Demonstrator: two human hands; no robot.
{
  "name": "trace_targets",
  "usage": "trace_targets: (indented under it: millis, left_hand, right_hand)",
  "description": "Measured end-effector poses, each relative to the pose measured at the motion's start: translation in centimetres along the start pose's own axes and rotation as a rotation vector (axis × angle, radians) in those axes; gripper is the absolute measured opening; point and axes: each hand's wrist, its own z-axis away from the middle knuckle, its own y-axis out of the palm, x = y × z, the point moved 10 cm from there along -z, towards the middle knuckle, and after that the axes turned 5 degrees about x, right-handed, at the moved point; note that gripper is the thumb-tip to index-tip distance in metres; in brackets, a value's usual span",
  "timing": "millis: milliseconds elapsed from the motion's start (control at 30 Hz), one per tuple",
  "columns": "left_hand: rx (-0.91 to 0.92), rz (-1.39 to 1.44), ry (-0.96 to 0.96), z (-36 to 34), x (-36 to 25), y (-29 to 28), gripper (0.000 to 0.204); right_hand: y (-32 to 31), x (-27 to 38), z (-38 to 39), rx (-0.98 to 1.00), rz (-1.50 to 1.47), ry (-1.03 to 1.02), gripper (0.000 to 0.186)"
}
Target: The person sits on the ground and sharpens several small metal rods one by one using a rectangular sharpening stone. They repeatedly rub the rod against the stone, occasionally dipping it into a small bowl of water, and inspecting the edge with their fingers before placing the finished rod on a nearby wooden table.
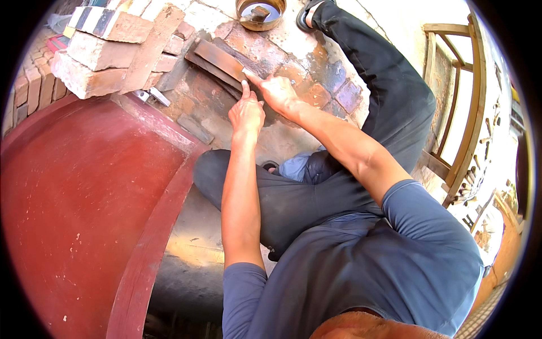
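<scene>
A long, flat brown sharpening stone or block (220,61) lies slanted on the wet brick floor, on top of a darker piece. At its near right end my right hand (278,93) is closed, fingertips pressed together by a small pale spot. Just left of it is my left hand (247,114), fingers mostly folded and the index finger reaching to the block's end. Whatever lies under the fingertips is too small and covered to name. Beyond the block stands a metal bowl (240,11) of water with a brown lump (259,12) in it.
Stacked bricks (96,52) rise at the upper left. A large red panel (96,198) fills the left side. My bent leg (389,73) is at the right, beside a wooden frame (477,85). A loose grey brick piece (195,129) lies near the panel.
</scene>
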Motion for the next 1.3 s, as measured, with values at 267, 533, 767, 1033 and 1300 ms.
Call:
trace_targets:
  millis: [267, 533, 767, 1033, 1300]
  left_hand:
    - [0.035, 0.004, 0.018, 0.2, -0.5, 0.7, 0.048]
    - [-0.044, 0.015, 0.071, 0.1, -0.2, 0.9, 0.04]
    - [-0.044, -0.002, 0.087, 0.0, -0.8, 0.3, 0.039]
    - [-0.141, 0.083, -0.079, 1.0, 0.6, -4.8, 0.048]
    - [-0.52, 0.2, -0.047, -3.6, 0.4, -13.7, 0.05]
  right_hand:
    - [1.4, -1.0, 1.0, -0.009, -0.003, 0.039, 0.07]
    - [0.3, 0.2, 1.6, -0.052, 0.032, 0.005, 0.07]
    - [1.9, -1.6, 2.3, -0.014, -0.067, 0.06, 0.071]
    - [2.6, -2.0, 2.4, 0.054, -0.225, 0.067, 0.075]
    - [2.3, -1.8, 2.3, 0.071, -0.349, 0.118, 0.075]
